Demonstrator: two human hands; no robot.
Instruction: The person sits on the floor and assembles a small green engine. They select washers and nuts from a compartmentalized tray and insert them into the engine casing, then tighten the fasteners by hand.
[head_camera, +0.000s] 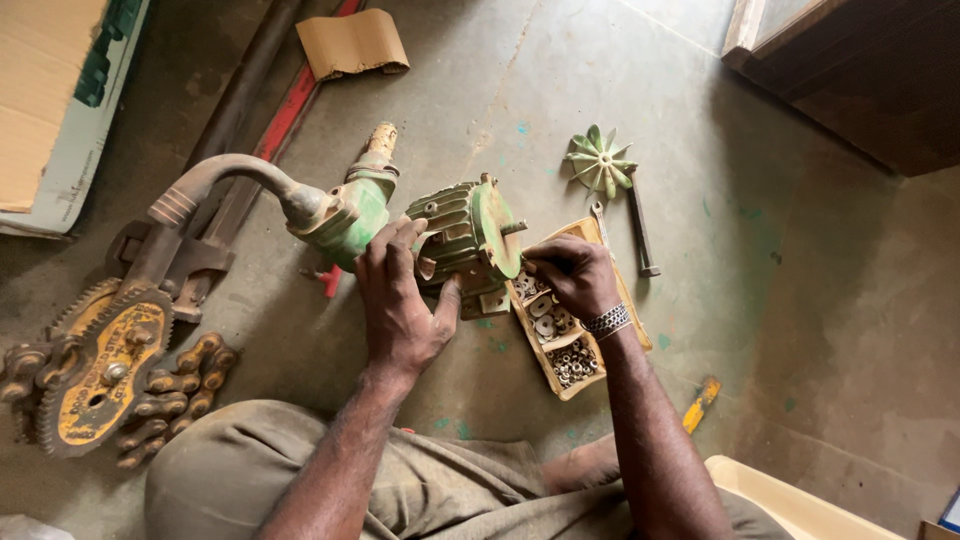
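Note:
My left hand (400, 295) grips a green ribbed motor housing (468, 232) on the concrete floor, thumb under its right side. A short shaft sticks out of the housing's green end cover toward my right hand (568, 276), whose fingers are pinched together at that cover; what they pinch is too small to tell. Under my right hand lies a yellowish cardboard tray (630, 320) holding washers and several nuts. A green pump body (350, 215) with a curved rusty pipe (215, 180) sits just left of the housing.
A green fan impeller (600, 160) and a long dark bolt (640, 232) lie beyond the tray. A rusty sprocket with chain (100, 370) is at left. Cardboard pieces (352, 42), a red bar (288, 112), a wooden cabinet (850, 70) and a cream tub (790, 500) surround the spot.

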